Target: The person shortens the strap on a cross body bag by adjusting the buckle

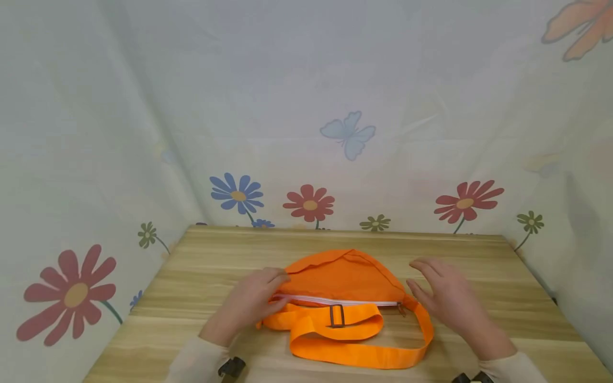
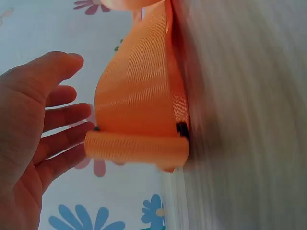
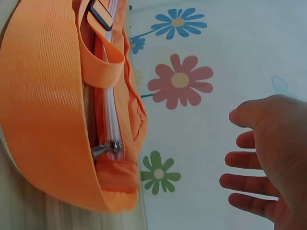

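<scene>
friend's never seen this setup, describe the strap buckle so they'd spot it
On the wood-grain table lies an orange bag, its strap looped along the near side. Below the white zip, the strap passes through the buckle: a dark rectangular frame, unlike the metal pull at the zip's right end.

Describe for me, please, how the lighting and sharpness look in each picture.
Head view: soft, diffuse light, with the orange bag fairly clear; left wrist view: tabletop blurred into streaks, a soft shadow beside the strap; right wrist view: the right hand looks dark against the paler, flower-printed wall.
</scene>
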A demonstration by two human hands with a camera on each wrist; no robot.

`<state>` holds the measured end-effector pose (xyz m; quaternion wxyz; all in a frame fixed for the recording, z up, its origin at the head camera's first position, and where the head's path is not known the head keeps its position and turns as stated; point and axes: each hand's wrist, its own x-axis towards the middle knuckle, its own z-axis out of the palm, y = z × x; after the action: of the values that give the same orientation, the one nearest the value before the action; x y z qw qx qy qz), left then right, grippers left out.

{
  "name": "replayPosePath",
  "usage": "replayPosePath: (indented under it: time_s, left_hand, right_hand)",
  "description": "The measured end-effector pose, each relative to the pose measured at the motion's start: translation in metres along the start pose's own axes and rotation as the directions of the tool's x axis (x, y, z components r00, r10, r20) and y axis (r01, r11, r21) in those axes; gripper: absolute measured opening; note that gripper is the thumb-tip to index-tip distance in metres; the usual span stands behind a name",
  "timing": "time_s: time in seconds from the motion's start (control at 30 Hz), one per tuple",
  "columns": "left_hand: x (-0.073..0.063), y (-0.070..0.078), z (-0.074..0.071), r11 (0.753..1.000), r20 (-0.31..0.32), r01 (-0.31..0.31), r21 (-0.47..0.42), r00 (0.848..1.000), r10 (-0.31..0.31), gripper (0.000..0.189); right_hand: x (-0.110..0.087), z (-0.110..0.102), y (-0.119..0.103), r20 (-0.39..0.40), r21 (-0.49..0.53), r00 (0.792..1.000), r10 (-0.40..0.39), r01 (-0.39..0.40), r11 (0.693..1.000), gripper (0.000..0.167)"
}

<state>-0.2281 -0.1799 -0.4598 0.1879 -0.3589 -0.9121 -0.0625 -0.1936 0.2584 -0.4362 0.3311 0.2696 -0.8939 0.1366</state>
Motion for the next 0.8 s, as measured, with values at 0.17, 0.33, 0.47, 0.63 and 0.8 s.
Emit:
replayPosePath:
  time_s: [0.17,0.33,0.47,0.63,0.8]
  left_hand:
    - [0.004,0.009,0.004,0.999,0.058,-0.028,-0.019,0.998,0.029,0.043]
    - [0.009,0.016,0.008,0.997,0.12,-0.037,-0.071,0.992,0.046,0.04]
    - [0.012,0.021,0.013,0.992,0.141,-0.044,-0.116,0.988,0.061,0.04]
    - [0.014,0.026,0.018,0.986,0.165,-0.054,-0.159,0.983,0.08,0.038]
    - [0.016,0.032,0.021,0.979,0.212,-0.045,-0.197,0.973,0.087,0.037]
  right_hand:
    - [0.001,0.008,-0.011,0.058,0.035,0.998,-0.017,0.015,0.999,0.046]
    - [0.002,0.018,-0.019,0.091,0.079,0.995,-0.034,0.027,0.997,0.052]
    - [0.003,0.027,-0.027,0.086,0.099,0.994,-0.068,0.059,0.993,0.045]
    - [0.001,0.04,-0.038,0.105,0.108,0.989,-0.1,0.088,0.99,0.035]
    - [-0.006,0.051,-0.047,0.182,0.141,0.98,-0.083,0.058,0.988,0.038]
